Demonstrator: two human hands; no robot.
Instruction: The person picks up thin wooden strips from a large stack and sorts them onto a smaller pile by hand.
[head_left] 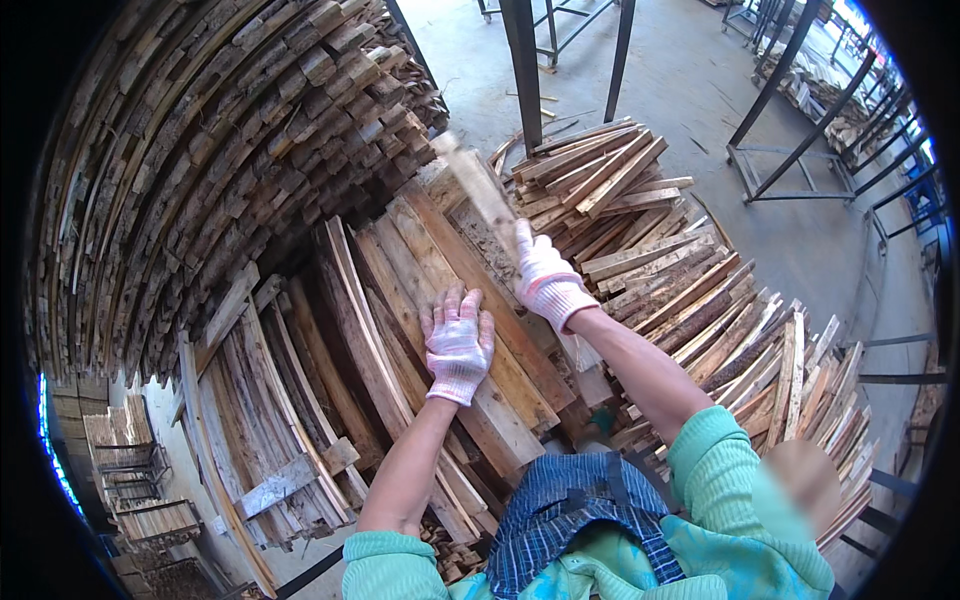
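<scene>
Slanting near the far right corner of the board pile [415, 238], one pale, narrow wood strip [477, 185] appears motion-blurred. One right hand [545, 272] grasps its near part, fingers closed. One left hand [458, 338], flat and slightly spread, touches the boards, gripping nothing. Two white-and-pink gloves [455, 368] cover both hands.

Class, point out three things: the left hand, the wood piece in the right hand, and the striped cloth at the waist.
Left hand [460, 338], head view: back of the hand.
Wood piece [480, 186], head view: its blurred upper stretch.
Striped cloth [540, 495], head view: its left part.
</scene>
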